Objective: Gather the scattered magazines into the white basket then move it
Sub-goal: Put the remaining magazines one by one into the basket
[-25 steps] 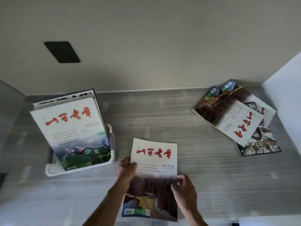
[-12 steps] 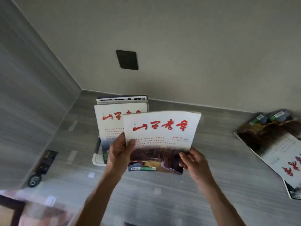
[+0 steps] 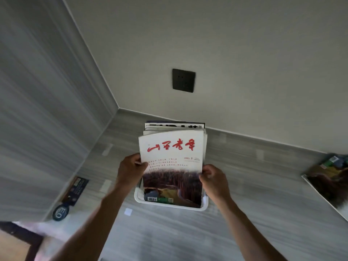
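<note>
Both forearms stretched forward. Left hand point(image 3: 131, 169) pinching the left edge of the red-titled magazine point(image 3: 172, 162), thumb on the cover; right hand point(image 3: 213, 180) curled round its right edge. Held upright, bottom edge inside the white basket point(image 3: 170, 205), in front of other magazines point(image 3: 174, 126) standing there.

Magazine point(image 3: 172, 162): white cover, red script, dark reddish-brown photo below. Basket point(image 3: 170, 206) white. Surface point(image 3: 244, 185) grey, streaked; socket point(image 3: 184, 80) black.
</note>
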`<state>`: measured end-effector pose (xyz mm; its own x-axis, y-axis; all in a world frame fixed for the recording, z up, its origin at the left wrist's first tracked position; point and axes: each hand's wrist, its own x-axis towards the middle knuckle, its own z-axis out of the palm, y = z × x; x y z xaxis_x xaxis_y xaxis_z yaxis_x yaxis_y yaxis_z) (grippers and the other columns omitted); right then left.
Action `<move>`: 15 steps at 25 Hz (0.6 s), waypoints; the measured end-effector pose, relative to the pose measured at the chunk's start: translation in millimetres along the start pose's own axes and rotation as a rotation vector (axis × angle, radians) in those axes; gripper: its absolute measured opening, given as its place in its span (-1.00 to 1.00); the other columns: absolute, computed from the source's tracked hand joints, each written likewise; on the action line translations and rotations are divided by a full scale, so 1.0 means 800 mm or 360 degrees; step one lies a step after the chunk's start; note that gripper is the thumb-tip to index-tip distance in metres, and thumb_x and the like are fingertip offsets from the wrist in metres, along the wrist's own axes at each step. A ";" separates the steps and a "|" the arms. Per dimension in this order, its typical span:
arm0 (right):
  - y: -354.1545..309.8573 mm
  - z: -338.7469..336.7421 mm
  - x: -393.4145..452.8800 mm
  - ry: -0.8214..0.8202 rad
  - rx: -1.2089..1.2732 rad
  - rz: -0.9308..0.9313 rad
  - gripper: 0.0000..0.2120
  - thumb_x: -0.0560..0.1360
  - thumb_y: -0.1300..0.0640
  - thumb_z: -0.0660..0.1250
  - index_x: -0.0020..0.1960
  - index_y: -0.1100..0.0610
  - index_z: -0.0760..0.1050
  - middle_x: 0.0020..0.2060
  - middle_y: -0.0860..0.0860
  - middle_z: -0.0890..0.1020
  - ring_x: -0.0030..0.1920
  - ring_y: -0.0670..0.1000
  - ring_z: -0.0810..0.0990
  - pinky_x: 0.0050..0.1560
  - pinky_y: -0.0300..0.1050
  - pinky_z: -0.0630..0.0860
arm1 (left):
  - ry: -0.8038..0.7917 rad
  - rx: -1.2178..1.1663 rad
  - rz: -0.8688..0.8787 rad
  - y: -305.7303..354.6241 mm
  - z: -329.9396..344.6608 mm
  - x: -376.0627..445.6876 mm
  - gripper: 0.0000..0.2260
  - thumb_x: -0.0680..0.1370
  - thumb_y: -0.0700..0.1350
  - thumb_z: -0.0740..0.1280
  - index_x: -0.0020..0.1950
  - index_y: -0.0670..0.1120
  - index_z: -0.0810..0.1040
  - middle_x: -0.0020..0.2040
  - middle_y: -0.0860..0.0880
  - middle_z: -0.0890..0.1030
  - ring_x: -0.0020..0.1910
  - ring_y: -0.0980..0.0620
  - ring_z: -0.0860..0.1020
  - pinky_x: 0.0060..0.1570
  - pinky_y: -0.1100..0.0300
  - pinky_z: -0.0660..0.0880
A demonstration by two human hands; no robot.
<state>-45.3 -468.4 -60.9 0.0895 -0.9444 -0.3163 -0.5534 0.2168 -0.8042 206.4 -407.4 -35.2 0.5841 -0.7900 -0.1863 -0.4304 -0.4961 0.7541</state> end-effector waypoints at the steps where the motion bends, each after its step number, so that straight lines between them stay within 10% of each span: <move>1: 0.003 -0.003 0.003 0.0137 -0.0085 0.0038 -0.83 0.43 0.18 0.39 0.00 0.02 0.55 -0.16 0.02 0.69 -0.17 0.05 0.66 -0.26 -0.20 0.45 | 0.0067 0.0157 -0.0010 -0.006 0.001 0.008 -0.77 0.38 -0.20 0.47 -0.01 0.02 0.63 -0.09 0.01 0.69 -0.17 0.07 0.62 -0.21 0.27 0.44; 6: -0.017 -0.005 0.042 -0.0106 0.0375 0.0116 -0.18 0.30 0.22 0.56 0.46 0.05 0.25 0.23 -0.07 0.49 0.19 0.02 0.51 0.21 0.07 0.50 | -0.0300 -0.0410 -0.0300 0.009 0.009 0.055 -0.42 0.30 -0.40 0.43 0.23 0.01 0.43 0.07 0.05 0.58 0.14 -0.04 0.54 -0.14 0.15 0.52; 11: -0.040 0.008 0.073 -0.0370 0.0602 0.0136 -0.38 0.28 0.40 0.53 0.28 0.14 0.45 0.08 0.08 0.68 0.10 0.12 0.65 0.00 -0.02 0.61 | -0.0549 -0.0655 -0.0392 0.029 0.013 0.071 -0.45 0.27 -0.54 0.37 0.16 -0.10 0.54 0.08 -0.11 0.66 0.14 -0.15 0.58 0.03 -0.08 0.59; 15: -0.024 0.014 0.052 -0.0278 0.0755 -0.0055 -0.45 0.34 0.38 0.49 0.26 0.08 0.43 0.05 0.01 0.69 0.06 0.00 0.68 -0.03 -0.12 0.64 | -0.0530 -0.0788 -0.0118 0.012 -0.002 0.048 -0.39 0.24 -0.47 0.50 0.18 0.00 0.53 0.04 -0.04 0.69 0.03 -0.02 0.66 -0.19 0.13 0.64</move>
<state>-22.1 -509.0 -64.1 0.2610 -0.9064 -0.3322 -0.1143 0.3127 -0.9430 225.7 -441.8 -33.6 0.3190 -0.8696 -0.3769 0.0216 -0.3909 0.9202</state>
